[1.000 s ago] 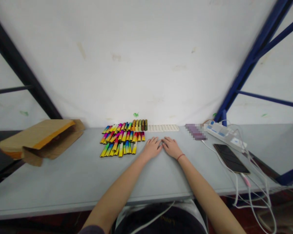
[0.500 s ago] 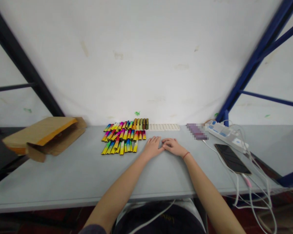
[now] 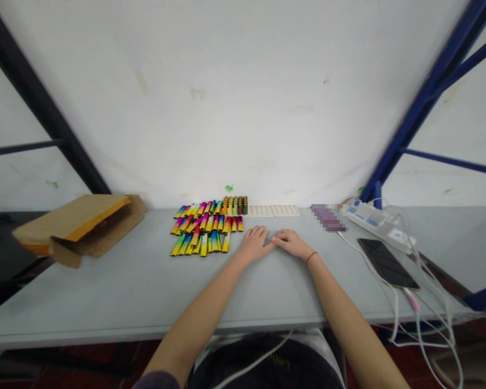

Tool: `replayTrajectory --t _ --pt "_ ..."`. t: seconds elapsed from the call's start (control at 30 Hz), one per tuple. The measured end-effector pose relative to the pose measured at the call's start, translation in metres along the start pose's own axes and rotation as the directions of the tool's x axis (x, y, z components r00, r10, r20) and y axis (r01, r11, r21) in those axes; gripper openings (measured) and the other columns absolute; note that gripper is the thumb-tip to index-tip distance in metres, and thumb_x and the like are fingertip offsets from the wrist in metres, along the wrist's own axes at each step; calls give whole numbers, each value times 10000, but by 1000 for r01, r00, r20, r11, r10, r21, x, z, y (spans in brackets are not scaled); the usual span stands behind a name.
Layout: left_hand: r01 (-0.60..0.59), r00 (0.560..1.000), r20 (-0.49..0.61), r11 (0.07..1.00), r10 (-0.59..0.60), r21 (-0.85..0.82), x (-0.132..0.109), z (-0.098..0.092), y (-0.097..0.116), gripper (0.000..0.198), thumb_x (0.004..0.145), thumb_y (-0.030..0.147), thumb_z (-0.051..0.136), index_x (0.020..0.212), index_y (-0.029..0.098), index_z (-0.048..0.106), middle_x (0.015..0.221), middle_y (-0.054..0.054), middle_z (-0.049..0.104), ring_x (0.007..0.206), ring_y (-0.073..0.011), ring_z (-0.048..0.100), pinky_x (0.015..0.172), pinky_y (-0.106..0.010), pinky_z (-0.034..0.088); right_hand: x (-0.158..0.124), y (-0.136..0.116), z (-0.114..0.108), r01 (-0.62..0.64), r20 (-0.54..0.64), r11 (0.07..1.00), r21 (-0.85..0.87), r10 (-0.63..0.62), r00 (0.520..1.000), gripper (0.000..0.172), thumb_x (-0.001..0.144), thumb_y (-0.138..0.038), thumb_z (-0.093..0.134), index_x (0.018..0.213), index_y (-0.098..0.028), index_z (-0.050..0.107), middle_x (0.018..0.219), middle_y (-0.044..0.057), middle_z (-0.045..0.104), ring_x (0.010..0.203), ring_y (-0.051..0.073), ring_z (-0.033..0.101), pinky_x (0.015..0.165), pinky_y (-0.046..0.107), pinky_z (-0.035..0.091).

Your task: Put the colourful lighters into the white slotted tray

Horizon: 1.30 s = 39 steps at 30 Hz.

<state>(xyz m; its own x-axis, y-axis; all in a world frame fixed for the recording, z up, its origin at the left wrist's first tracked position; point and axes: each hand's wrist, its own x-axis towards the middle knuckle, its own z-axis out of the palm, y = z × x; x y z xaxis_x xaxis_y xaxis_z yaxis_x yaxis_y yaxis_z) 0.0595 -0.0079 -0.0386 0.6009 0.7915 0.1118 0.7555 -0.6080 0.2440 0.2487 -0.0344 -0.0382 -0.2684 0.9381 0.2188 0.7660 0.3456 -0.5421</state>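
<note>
My left hand [image 3: 254, 242] lies flat on the grey table [image 3: 125, 286], palm down, fingers stretched out, holding nothing. My right hand [image 3: 292, 242] rests beside it with fingers extended toward the left, its fingertips touching the left hand; a red band circles its wrist. Just left of my left hand lies a heap of several rainbow-coloured lighters [image 3: 204, 227]. Behind them stands a short row of darker lighters [image 3: 235, 205]. A white perforated tray [image 3: 274, 210] lies flat by the wall, beyond both hands.
An open cardboard box [image 3: 79, 226] lies on its side at the left. To the right are a blurred purple object [image 3: 328, 218], a white power strip [image 3: 378, 221], a dark phone [image 3: 387, 263] and several white cables trailing off the table edge. Blue shelf posts stand at right.
My right hand has turned slightly, its fingers now pointing left and touching the left hand. The view has shifted a little; nothing else has moved.
</note>
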Motion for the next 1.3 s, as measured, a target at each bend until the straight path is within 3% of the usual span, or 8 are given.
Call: replayTrajectory --t 0.13,0.3,0.47,0.6,0.73,0.83,1.17,1.3 --pt "-46 998 -53 999 44 -25 0 -2 -2 426 1002 466 442 1302 213 607 1503 -109 527 1425 -262 429 1185 -466 314 0 5 0 -73 -98 996 48 77 992 461 957 -465 446 582 -211 529 649 5 591 667 163 540 678 281 445" --pt "-57 982 -186 990 32 -131 2 -10 -2 291 1015 319 423 1013 181 679 1094 -81 709 1054 -189 636 991 -339 459 0 9 -1 -158 -239 987 -25 148 960 381 952 -384 420 616 -227 511 693 33 637 706 179 562 702 286 457" --pt "8 996 -92 994 -18 -107 3 -12 2 399 1040 381 364 923 188 693 954 -79 749 950 -208 678 875 -315 466 1 9 2 -198 -258 975 -100 166 952 342 964 -318 399 731 -203 620 840 88 709 838 207 635 816 310 493" --pt "19 1000 -20 1000 -19 0 3 -9 4 420 1045 385 340 980 185 703 1019 -107 759 1008 -239 690 903 -350 468 10 14 -1 -357 -329 920 -160 292 898 273 928 -272 463 1006 -153 696 1081 159 730 1041 263 657 953 373 485" --pt "17 1000 7 999 -17 32 3 -9 2 372 1043 310 332 1062 169 676 1055 -114 753 1041 -227 689 929 -353 481 26 25 -13 -528 -386 808 -262 413 825 459 929 -234 452 1357 -114 566 1436 229 567 1325 334 531 1085 500 414" --pt "-4 1000 17 1000 4 -5 2 -9 0 321 1019 216 353 1088 171 663 1085 -94 754 1060 -206 685 954 -344 481 35 32 -22 -478 -287 807 -347 394 873 510 975 -283 397 1471 -184 465 1582 174 430 1478 341 345 1134 646 303" --pt "-57 998 -8 994 56 -90 0 -11 -1 305 1015 278 411 1062 191 700 1136 -79 748 1080 -209 680 984 -340 482 -13 6 -34 -431 -179 687 -585 409 895 410 971 -340 456 1249 -103 642 1321 231 648 1208 384 598 994 528 448" --pt "-143 990 8 988 144 -59 -5 -17 4 288 990 269 448 1051 192 719 1096 -83 748 1058 -218 676 971 -335 490 -34 -10 -32 -356 -126 719 -597 354 927 371 952 -354 496 1184 -148 699 1282 214 668 1203 375 594 991 513 448"
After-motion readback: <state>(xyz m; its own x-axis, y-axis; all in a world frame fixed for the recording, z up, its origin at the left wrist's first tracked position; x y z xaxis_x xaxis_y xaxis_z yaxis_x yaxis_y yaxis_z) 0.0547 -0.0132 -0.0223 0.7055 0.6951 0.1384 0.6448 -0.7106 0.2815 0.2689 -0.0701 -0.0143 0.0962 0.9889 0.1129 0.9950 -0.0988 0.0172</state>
